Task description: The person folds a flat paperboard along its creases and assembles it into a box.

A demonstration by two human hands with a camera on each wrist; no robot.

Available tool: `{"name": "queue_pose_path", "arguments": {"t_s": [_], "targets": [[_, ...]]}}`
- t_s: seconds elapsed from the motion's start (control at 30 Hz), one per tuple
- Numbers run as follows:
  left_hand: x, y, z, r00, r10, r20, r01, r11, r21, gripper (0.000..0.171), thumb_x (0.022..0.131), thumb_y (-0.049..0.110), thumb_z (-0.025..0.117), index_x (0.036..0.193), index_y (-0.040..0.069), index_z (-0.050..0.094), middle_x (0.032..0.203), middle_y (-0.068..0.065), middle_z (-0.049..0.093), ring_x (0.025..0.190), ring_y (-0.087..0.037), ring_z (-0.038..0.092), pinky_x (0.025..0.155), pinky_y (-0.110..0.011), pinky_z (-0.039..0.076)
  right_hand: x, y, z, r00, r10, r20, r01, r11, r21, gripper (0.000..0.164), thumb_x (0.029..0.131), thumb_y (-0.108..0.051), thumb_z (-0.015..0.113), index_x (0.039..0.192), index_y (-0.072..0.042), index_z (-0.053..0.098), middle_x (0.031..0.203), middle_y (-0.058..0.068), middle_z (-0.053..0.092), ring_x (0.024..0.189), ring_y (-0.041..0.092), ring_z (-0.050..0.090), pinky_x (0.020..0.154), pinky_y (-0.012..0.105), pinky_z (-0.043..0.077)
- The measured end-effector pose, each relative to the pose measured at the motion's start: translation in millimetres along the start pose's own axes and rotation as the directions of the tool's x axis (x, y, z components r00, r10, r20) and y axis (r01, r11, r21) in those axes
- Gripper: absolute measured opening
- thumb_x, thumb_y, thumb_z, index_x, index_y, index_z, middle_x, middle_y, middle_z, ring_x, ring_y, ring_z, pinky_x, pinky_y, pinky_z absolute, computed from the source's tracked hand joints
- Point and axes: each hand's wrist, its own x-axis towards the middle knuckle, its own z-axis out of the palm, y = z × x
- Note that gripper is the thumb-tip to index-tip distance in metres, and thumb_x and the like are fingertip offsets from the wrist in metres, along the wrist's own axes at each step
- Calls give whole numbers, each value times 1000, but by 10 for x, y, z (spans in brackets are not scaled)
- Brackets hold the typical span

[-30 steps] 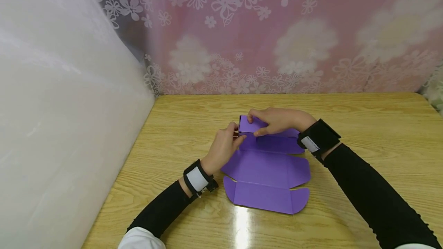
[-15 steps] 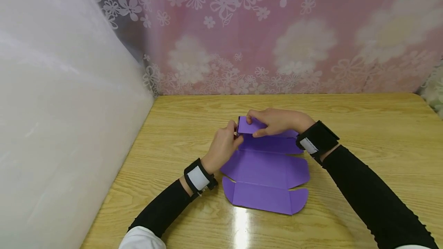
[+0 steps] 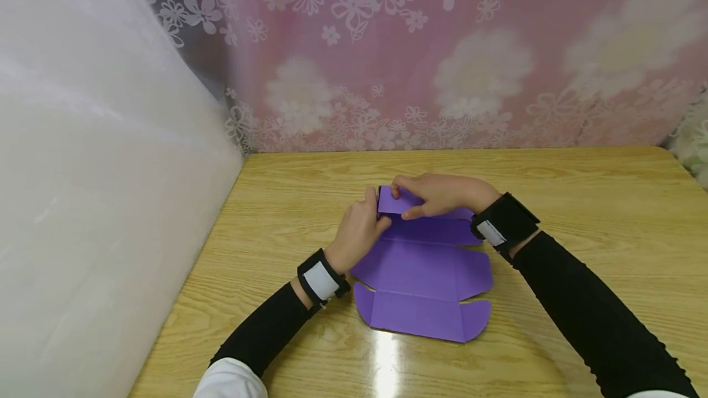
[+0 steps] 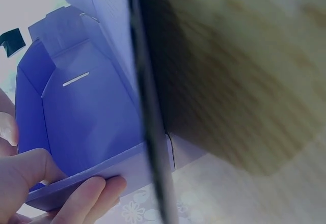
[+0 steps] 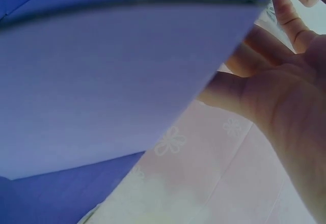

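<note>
A purple cardboard box (image 3: 417,269), partly folded, lies on the table with its lid panel and rounded side flaps spread toward me. Its far end stands raised as walls. My left hand (image 3: 355,233) is at the far left corner; the left wrist view shows the thumb inside and fingers outside, pinching the box wall (image 4: 97,173). A narrow slot shows in the panel inside the box. My right hand (image 3: 442,194) grips the raised far panel (image 3: 391,201) from above, thumb on the near side. In the right wrist view, the panel's pale face (image 5: 102,81) partly hides its fingers.
The wood-grain table (image 3: 265,201) extends on both sides of the box. A pink flowered curtain (image 3: 398,66) hangs behind its far edge, and a white sheet (image 3: 110,171) slopes down along the left. Black bands (image 3: 504,223) wrap both wrists.
The left fingers shift slightly upward along the box's left corner, and the dark gap there is now mostly covered. My right hand keeps its grip; the whole view drifts slightly.
</note>
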Motion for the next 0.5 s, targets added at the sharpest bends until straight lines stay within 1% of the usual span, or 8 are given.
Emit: {"name": "queue_pose_path", "arguments": {"t_s": [0.1, 0.3, 0.4, 0.5], "targets": [[12, 10, 4, 1000, 5, -4, -5, 1000, 9, 30, 87, 5, 72, 100, 2, 45, 63, 1, 47, 51, -10, 47, 43, -18, 32, -1, 2, 3, 1000, 3, -1, -3, 1000, 5, 31, 98, -27, 67, 118, -15, 47, 87, 3, 51, 75, 18, 47, 75, 37, 36], [31, 30, 15, 1000, 23, -18, -22, 999, 44, 30, 89, 6, 73, 101, 1, 46, 63, -3, 54, 52, -13, 53, 43, -22, 35, -7, 8, 10, 1000, 17, 4, -17, 1000, 20, 31, 98, -29, 67, 118, -16, 46, 79, 0, 43, 70, 17, 44, 74, 36, 35], [31, 26, 25, 1000, 16, -22, -15, 998, 55, 31, 89, 8, 73, 102, 1, 46, 64, -4, 54, 52, -14, 54, 44, -23, 36, 0, 12, 15, 1000, 9, 0, -9, 1000, 13, 32, 98, -29, 67, 118, -16, 47, 84, 2, 49, 72, 17, 45, 75, 37, 36], [30, 15, 45, 1000, -4, -19, 5, 998, 67, 31, 90, 9, 73, 102, 1, 45, 63, -4, 53, 52, -15, 55, 43, -24, 36, 1, 16, 18, 1000, 3, -7, -3, 1000, 4, 32, 98, -29, 67, 118, -15, 47, 92, 4, 54, 75, 18, 47, 76, 38, 37]]}}
